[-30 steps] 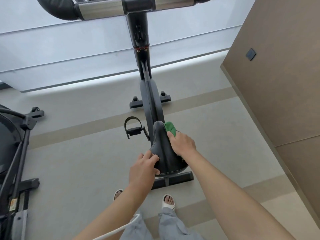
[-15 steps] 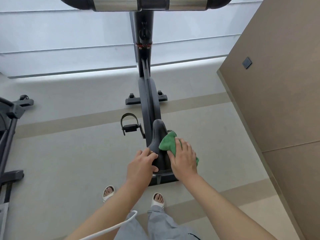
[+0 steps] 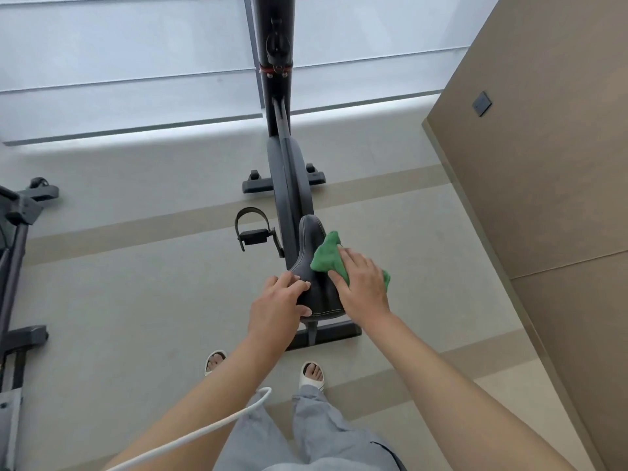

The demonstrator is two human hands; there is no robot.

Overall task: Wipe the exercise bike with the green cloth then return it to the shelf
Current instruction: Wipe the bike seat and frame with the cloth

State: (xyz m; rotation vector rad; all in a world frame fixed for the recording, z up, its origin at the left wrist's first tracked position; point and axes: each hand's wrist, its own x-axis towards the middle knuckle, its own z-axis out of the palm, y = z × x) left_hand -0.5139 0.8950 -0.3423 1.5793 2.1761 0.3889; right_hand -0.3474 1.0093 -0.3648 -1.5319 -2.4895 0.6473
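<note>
Two hands mid-wipe: left hand (image 3: 275, 311) clasps black padded saddle (image 3: 318, 295), right hand (image 3: 363, 287) presses crumpled green cloth (image 3: 325, 257) with straight fingers; next, firm strokes.

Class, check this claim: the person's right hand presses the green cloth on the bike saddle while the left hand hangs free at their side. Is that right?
No. The head view shows the left hand holding the saddle at its rear left edge; the right hand does press the green cloth on it.

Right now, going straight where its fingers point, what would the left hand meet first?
The left hand would likely reach the crumpled green cloth under the right hand, across the black padded saddle.
</note>
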